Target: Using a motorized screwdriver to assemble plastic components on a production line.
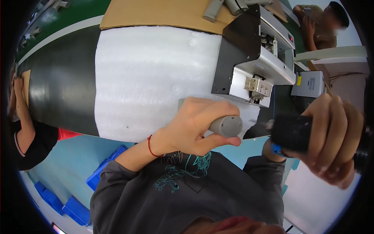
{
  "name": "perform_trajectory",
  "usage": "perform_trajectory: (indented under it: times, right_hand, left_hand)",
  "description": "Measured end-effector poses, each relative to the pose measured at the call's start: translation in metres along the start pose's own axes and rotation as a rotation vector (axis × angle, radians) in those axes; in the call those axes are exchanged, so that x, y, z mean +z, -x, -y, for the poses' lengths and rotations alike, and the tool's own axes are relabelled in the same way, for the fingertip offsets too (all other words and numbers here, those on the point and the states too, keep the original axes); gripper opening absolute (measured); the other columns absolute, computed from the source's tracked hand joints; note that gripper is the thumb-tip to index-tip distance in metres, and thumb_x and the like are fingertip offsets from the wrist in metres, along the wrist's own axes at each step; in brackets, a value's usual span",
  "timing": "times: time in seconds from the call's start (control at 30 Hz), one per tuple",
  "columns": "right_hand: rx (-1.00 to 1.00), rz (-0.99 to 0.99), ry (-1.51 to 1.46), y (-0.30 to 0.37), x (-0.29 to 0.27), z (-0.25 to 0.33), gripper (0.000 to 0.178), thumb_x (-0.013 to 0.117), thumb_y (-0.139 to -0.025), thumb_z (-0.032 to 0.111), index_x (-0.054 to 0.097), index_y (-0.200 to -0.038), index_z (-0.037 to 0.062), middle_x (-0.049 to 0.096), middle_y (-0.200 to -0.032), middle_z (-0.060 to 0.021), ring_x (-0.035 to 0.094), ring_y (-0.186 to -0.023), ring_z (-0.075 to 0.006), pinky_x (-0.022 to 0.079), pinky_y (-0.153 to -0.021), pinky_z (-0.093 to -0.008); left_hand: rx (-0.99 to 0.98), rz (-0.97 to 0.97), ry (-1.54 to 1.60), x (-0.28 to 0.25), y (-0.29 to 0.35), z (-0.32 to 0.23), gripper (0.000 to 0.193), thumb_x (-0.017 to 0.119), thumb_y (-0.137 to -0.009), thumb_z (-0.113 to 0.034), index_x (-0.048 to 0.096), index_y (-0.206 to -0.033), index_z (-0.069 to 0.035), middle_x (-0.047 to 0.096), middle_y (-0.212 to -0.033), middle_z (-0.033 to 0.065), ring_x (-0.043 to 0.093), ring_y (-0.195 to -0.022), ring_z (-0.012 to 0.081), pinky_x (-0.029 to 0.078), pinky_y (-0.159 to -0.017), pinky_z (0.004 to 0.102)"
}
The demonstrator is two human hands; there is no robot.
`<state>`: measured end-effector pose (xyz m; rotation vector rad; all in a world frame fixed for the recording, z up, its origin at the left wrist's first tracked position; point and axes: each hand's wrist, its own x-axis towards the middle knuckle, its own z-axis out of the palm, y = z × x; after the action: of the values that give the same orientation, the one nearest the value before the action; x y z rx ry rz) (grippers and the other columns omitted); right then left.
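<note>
My left hand (198, 124) is wrapped round a grey cylinder (228, 126), whose round end with small holes faces right, above the near edge of a white foam sheet (156, 78). In my right hand (335, 134) is a black power screwdriver (291, 132), slightly blurred. Its bit points left toward the cylinder's end, with a gap between them. Just beyond my hands stands a silver-and-black machine (265, 64) with a small metal block (257, 86) on its front. The far end of the cylinder is mostly hidden by my left hand.
Brown cardboard (156, 15) lies beyond the foam, with several grey cylinders (213, 9) on it. A grey box (309, 84) stands right of the machine. Blue bins (105, 167) are on the floor. One person (39, 136) is at far left, another (317, 25) at upper right.
</note>
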<state>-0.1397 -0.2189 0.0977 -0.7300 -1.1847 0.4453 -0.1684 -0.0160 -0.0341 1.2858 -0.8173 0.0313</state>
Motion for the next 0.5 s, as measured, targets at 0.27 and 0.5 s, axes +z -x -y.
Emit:
perform_trajectory:
  times: [0.27,0.5]
  right_hand:
    - [-0.033,-0.750,0.805,0.034,0.018,-0.033,0.047,0.051,-0.077,0.000,0.034,-0.121,0.0045,0.047,-0.059,-0.0024,0.042,-0.046,-0.0128,0.037,-0.044,-0.0280]
    - [0.066,-0.901,0.714,0.039,0.022,-0.044,0.037,0.053,-0.075,-0.002,0.038,-0.107,0.0066,0.047,-0.057,-0.0022,0.041,-0.044,-0.0123,0.037,-0.042,-0.0272]
  left_hand:
    - [-0.034,0.027,-0.005,-0.004,0.002,-0.002,0.035,0.077,-0.063,-0.023,0.059,-0.087,-0.006,0.058,-0.070,0.0049,0.055,-0.056,0.0250,0.042,-0.052,0.0294]
    - [-0.038,0.091,-0.004,-0.009,0.001,-0.002,0.039,0.078,-0.062,-0.024,0.058,-0.090,-0.006,0.059,-0.073,0.0050,0.056,-0.058,0.0251,0.042,-0.052,0.0292]
